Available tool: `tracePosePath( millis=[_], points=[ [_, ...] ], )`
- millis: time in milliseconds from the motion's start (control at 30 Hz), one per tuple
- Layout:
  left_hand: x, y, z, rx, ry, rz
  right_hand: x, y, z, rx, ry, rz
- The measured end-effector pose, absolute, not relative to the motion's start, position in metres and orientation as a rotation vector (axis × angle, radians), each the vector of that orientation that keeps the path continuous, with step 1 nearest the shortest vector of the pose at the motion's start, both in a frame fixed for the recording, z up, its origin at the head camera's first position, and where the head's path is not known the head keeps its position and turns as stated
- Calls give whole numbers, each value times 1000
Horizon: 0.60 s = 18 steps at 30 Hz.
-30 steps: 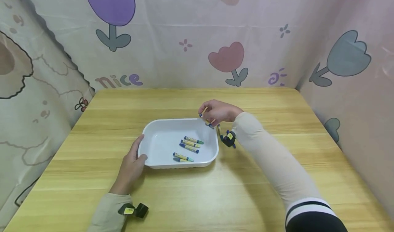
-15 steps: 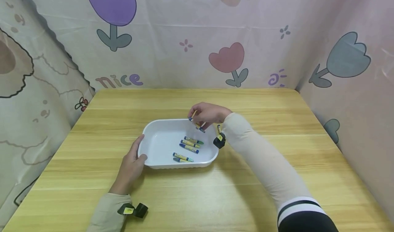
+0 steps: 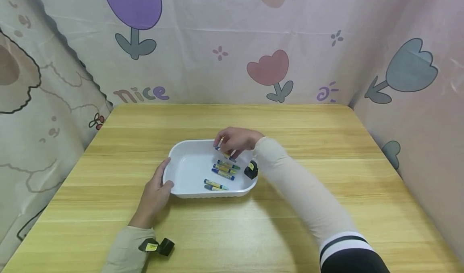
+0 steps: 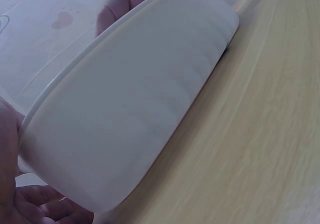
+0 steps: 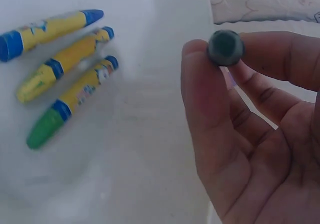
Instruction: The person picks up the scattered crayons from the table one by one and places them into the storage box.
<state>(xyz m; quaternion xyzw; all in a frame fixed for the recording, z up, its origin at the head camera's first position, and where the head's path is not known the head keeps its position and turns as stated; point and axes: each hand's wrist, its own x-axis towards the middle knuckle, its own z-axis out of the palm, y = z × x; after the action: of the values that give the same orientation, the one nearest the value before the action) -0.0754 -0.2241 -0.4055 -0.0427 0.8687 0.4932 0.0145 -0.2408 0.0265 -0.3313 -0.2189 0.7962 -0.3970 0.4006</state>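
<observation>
In the head view, my left hand (image 3: 154, 198) grips the left end of a white plastic tray (image 3: 188, 166), thumb on the near side and fingers at the rim. Over the tray's back right part is my right hand (image 3: 237, 139), pinching a crayon (image 3: 225, 154) between thumb and fingers. The right wrist view shows that crayon's dark greenish end (image 5: 225, 48) pointing at the camera. Several crayons lie in the tray, among them a green one (image 5: 72, 102), a yellow one (image 5: 65, 64) and a blue one (image 5: 50, 32). The left wrist view shows the tray's outer wall (image 4: 125, 94).
The tray stands on a light wood table (image 3: 308, 144). A printed curtain (image 3: 195, 43) hangs behind and along both sides. Each sleeve carries a small black camera, such as the left one (image 3: 166, 247). The right sleeve (image 3: 301, 192) covers the table just right of the tray.
My right hand has moved left and nearer with its crayon, from the tray's back right corner to above the crayons inside. The crayons outside the tray are now hidden by the arm.
</observation>
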Motion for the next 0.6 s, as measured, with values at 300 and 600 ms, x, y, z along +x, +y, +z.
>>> tracePosePath(
  millis=[300, 600],
  points=[
    [-76, -223, -406, -131, 2710, 1541, -233, 11, -346, -561, 1988, -936],
    [-75, -224, -405, -121, 2724, 1524, -226, 4, -356, -561, 1970, -893]
  ],
)
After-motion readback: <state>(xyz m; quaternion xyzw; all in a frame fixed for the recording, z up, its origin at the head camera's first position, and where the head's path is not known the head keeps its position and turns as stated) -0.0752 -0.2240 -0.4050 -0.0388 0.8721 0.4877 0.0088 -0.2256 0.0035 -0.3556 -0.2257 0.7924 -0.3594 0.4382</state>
